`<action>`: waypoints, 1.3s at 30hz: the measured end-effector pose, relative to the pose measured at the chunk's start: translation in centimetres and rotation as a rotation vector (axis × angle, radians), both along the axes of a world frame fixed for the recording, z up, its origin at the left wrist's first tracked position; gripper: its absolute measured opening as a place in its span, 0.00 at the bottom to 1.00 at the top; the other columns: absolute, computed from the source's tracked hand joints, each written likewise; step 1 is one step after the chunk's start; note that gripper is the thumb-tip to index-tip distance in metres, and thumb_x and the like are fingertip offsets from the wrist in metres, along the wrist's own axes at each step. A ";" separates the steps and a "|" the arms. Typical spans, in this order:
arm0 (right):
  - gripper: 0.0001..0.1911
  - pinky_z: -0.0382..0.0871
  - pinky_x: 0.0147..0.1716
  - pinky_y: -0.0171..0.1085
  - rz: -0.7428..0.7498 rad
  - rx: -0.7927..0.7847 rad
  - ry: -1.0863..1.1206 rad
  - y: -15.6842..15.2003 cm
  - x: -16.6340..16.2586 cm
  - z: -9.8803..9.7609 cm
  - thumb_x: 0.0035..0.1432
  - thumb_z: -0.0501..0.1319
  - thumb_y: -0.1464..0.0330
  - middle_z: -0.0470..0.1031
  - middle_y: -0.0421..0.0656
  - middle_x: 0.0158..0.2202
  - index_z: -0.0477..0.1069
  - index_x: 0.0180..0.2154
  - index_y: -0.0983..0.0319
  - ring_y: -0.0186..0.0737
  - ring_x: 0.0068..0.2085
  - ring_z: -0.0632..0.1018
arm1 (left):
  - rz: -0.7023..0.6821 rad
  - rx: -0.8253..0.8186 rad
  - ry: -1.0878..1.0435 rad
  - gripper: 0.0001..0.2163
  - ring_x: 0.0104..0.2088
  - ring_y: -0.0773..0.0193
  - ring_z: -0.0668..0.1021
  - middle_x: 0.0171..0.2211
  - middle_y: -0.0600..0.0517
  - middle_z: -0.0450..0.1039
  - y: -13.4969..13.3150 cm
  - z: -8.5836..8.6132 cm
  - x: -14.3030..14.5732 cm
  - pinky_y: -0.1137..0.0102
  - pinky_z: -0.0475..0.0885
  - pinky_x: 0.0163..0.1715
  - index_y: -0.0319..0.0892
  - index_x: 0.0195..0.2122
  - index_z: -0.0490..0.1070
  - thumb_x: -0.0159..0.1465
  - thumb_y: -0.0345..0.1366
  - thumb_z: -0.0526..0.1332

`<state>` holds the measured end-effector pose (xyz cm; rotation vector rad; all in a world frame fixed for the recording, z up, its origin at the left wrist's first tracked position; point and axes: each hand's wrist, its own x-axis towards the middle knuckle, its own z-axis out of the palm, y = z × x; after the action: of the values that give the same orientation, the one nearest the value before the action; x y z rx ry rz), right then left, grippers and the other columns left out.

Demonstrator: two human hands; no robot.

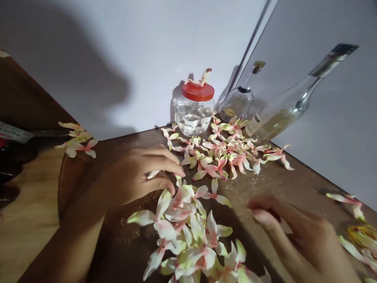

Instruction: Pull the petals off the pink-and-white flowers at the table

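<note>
My left hand (147, 173) reaches over the table with its fingers curved, thumb and fingertips a little apart. The fingertips are at the upper edge of a heap of pink-and-white flowers (188, 228), right beside a petal there. A small white petal (153, 174) shows in the gap behind the thumb. My right hand (303, 236) hovers at the right, somewhat blurred, thumb and index finger pressed together. Whatever that pinch holds, if anything, is too small or hidden to make out. Behind both hands spreads a second heap of similar flowers (220, 151).
A clear jar with a red lid (198, 92) stands against the wall, a flower on top. Beside it are a round glass bottle (237, 102) and a tall tilted-looking bottle (282, 114). More flowers lie at the left edge (79, 141) and right edge (350, 202).
</note>
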<state>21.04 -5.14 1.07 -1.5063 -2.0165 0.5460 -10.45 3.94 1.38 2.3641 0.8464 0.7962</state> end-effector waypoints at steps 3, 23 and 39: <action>0.07 0.76 0.32 0.37 0.062 0.083 -0.101 1.0 -1.5 -1.8 0.69 0.59 0.63 0.79 0.44 0.38 0.74 0.43 0.57 0.42 0.35 0.80 | -0.020 -0.081 0.274 0.12 0.49 0.64 0.77 0.52 0.53 0.74 0.5 -1.4 0.7 0.72 0.70 0.49 0.49 0.50 0.77 0.66 0.32 0.66; 0.11 0.74 0.40 0.45 0.166 0.093 -0.152 1.8 -3.6 -4.3 0.72 0.54 0.69 0.76 0.48 0.45 0.73 0.50 0.60 0.48 0.45 0.75 | 0.106 0.124 -0.101 0.02 0.38 0.72 0.78 0.37 0.55 0.77 0.6 -1.3 1.2 0.76 0.70 0.40 0.42 0.36 0.78 0.67 0.31 0.65; 0.08 0.72 0.44 0.38 0.127 -0.100 0.172 0.5 -5.9 -2.3 0.70 0.56 0.67 0.76 0.43 0.44 0.73 0.39 0.57 0.40 0.46 0.76 | 0.134 0.234 -0.324 0.03 0.37 0.74 0.78 0.35 0.53 0.78 -1.0 -1.8 4.3 0.79 0.72 0.40 0.39 0.37 0.76 0.65 0.25 0.66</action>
<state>15.09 -4.69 -1.27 -1.3436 -1.9853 0.8101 -6.15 2.97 -0.46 2.2974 0.8151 1.3564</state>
